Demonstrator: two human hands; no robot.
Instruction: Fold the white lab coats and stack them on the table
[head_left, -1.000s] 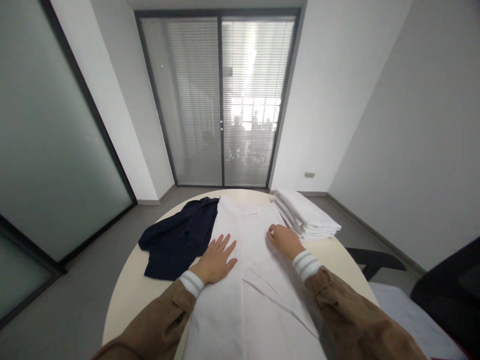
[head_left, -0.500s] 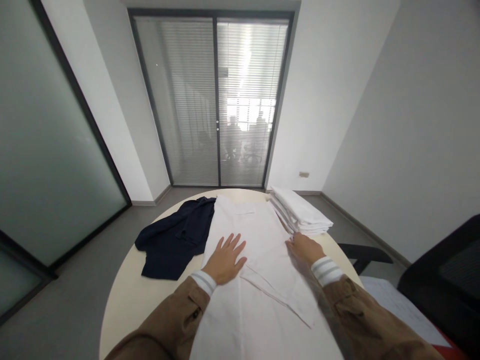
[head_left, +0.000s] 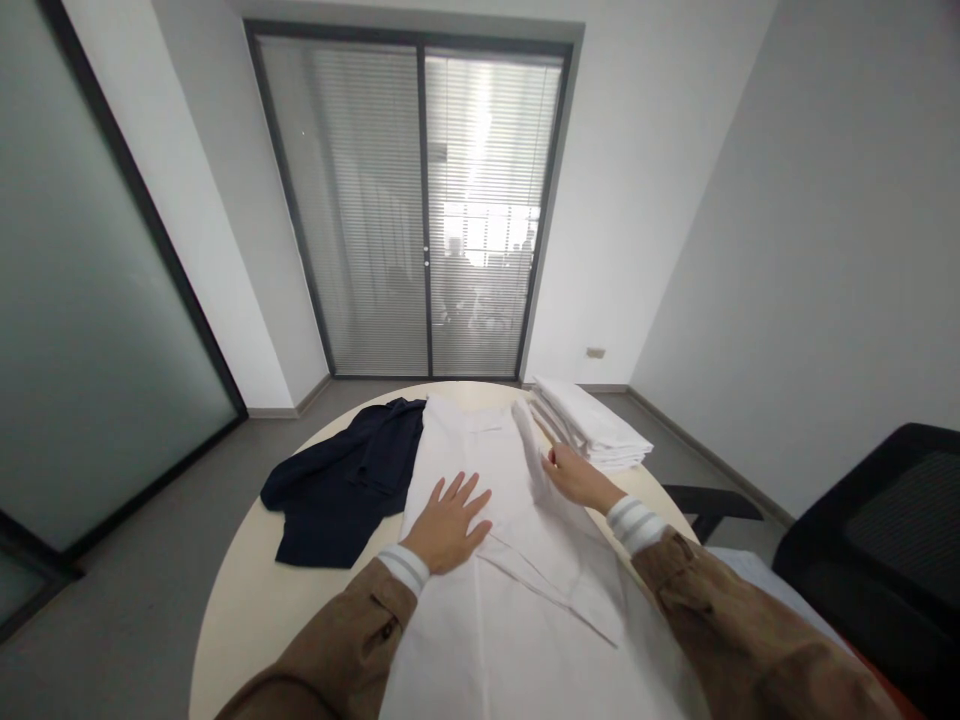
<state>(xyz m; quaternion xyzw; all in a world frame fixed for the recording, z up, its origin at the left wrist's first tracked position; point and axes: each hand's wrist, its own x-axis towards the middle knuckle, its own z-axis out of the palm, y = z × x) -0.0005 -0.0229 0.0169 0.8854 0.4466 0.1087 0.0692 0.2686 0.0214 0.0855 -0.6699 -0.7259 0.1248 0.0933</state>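
On white garment (head_left: 487,470): both hands (edge lifted)

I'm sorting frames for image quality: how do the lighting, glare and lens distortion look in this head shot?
Head view: the bright window behind the blinds is blown out, so anything beyond it is only silhouette; soft, even light falls on the white garment, with faint shadows under the left hand and right hand; the wide lens bows the walls and door frame; the sleeves at the bottom edge look slightly soft.
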